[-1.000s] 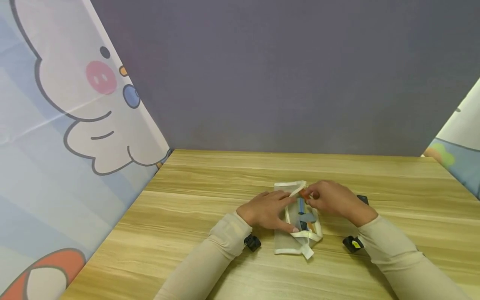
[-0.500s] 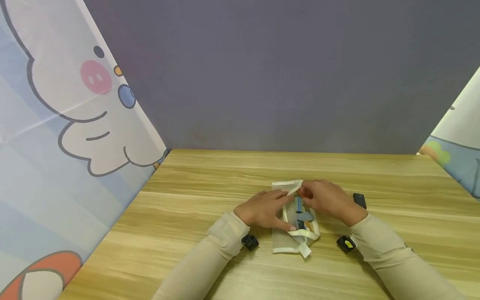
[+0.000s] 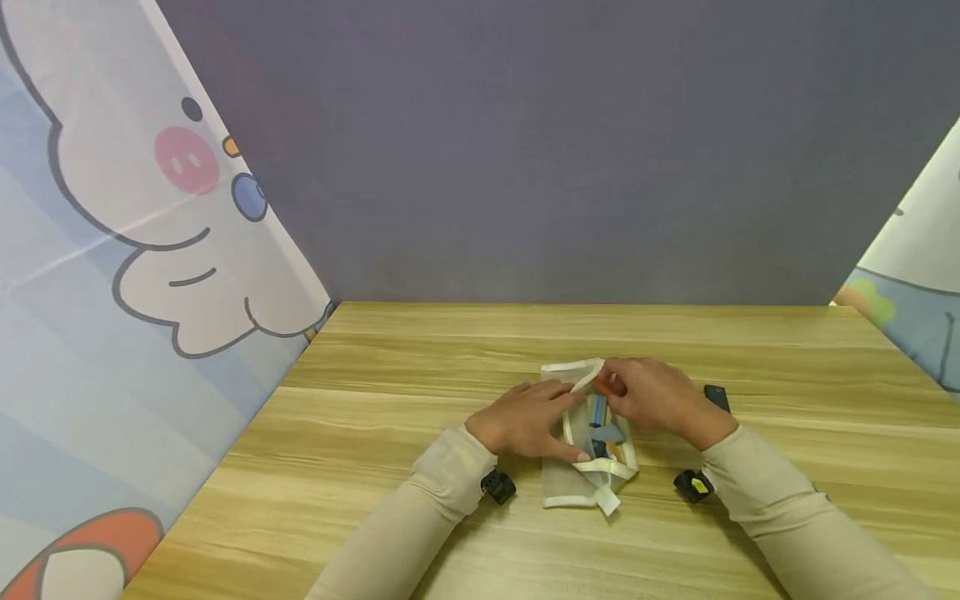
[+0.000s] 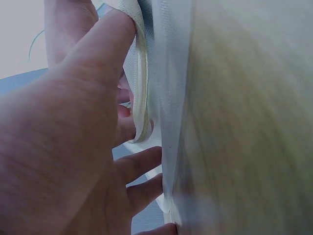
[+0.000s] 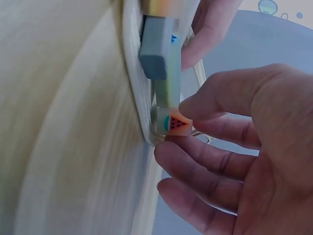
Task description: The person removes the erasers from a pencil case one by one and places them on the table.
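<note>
A mesh zip pouch [image 3: 558,472] with white edging lies on the table, its mouth parted. My left hand [image 3: 528,417] holds the pouch at its opening, thumb toward the near end and fingers toward the far end. In the left wrist view, the zipper edge [image 4: 140,93] runs beside my thumb and fingers. My right hand [image 3: 660,398] is at the far end of the mouth. It pinches a small block with a watermelon print [image 5: 177,125], partly within the opening. Inside the pouch are a blue stick-like item [image 3: 597,411] and a grey block [image 5: 155,49].
A small black object [image 3: 717,397] lies on the table just beyond my right wrist. The wooden table [image 3: 420,350] meets a grey panel [image 3: 570,167] at the back. Black wrist cameras [image 3: 497,486] sit under both wrists.
My right hand has moved slightly left and closer to the pouch opening with the small block. My left hand keeps its place on the pouch. The head view has shifted a little.
</note>
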The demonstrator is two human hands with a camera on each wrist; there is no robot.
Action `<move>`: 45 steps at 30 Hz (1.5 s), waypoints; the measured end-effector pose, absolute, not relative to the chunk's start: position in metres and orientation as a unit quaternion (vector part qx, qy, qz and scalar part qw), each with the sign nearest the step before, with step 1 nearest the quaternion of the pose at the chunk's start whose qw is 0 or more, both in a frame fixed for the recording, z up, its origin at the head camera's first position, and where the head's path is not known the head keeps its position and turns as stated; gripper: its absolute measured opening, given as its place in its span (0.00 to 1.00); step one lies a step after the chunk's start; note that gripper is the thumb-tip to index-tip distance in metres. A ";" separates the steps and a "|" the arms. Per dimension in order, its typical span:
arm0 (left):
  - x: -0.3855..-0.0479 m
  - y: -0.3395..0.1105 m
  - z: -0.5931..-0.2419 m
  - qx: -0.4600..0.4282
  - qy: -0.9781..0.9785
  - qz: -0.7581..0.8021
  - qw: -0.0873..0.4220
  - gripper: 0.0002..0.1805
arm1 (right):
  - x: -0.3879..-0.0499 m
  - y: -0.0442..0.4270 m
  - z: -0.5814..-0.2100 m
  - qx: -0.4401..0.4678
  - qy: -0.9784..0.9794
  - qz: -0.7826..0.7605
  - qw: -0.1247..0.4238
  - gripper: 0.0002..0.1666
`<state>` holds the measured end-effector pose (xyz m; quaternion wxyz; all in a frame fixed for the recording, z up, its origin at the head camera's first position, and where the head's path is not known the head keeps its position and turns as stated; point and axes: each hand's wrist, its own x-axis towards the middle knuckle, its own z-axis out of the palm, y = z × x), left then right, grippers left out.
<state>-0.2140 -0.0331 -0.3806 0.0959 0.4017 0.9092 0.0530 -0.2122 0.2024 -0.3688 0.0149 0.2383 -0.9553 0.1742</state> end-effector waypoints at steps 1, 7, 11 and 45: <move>-0.214 -0.033 -0.380 0.401 0.910 0.054 0.096 0.50 | -0.212 0.203 -0.368 0.237 -0.956 0.174 0.012 0.11; -0.215 -0.034 -0.381 0.394 0.912 0.059 0.100 0.50 | -0.212 0.205 -0.366 0.230 -0.959 0.164 -0.007 0.15; -0.215 -0.033 -0.381 0.392 0.912 0.059 0.102 0.50 | -0.212 0.206 -0.366 0.234 -0.959 0.158 -0.020 0.18; -0.214 -0.032 -0.381 0.394 0.912 0.060 0.099 0.50 | -0.207 0.212 -0.367 0.284 -0.945 0.157 0.046 0.09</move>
